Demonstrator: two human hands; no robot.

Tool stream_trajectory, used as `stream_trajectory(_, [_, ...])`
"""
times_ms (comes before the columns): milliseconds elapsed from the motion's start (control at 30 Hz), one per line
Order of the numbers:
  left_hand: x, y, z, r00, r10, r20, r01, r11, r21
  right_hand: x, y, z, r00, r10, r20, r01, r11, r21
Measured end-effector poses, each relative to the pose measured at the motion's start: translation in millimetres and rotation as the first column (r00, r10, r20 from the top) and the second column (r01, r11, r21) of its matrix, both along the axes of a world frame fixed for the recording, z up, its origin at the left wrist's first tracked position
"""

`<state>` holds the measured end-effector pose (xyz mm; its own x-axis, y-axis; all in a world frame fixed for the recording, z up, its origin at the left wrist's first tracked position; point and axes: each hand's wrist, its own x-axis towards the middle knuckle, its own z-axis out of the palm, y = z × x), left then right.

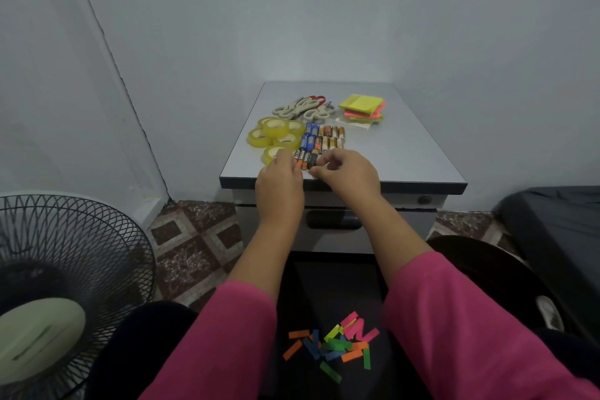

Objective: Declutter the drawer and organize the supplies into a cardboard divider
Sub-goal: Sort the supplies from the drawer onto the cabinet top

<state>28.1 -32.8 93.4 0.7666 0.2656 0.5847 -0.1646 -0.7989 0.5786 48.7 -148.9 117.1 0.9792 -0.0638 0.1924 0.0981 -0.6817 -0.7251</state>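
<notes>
A black wire-cage fan (61, 286) fills the lower left corner, and a grey cabinet (418, 153) stands against the wall, its drawer (334, 230) closed below the top. On the cabinet top lie, from back to front, a pile of scissors (303, 106), a stack of neon sticky notes (363, 108), a cluster of yellow tape rolls (276, 136) and rows of batteries (323, 137). Loose coloured paper strips (334, 345) lie scattered on the person's dark lap. Both pink-sleeved arms reach to the front row of batteries: the left hand (281, 183) rests its fingertips at the left end of the row, its grip hidden, and the right hand (345, 172) has curled fingers pinching a dark battery (312, 160).
</notes>
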Motion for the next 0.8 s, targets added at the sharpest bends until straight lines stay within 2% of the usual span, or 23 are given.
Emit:
stream_trajectory(567, [-4, 2, -1, 1.000, -0.017, 0.025, 0.017, 1.000, 0.002, -4, 0, -3, 0.999, -0.005, 0.053, 0.005, 1.000, 0.009])
stream_trajectory(800, [-12, 3, -1, 0.997, -0.075, -0.025, 0.072, 0.993, -0.094, -18, -2, -17, 0.982, -0.022, 0.189, 0.010, 0.998, 0.061])
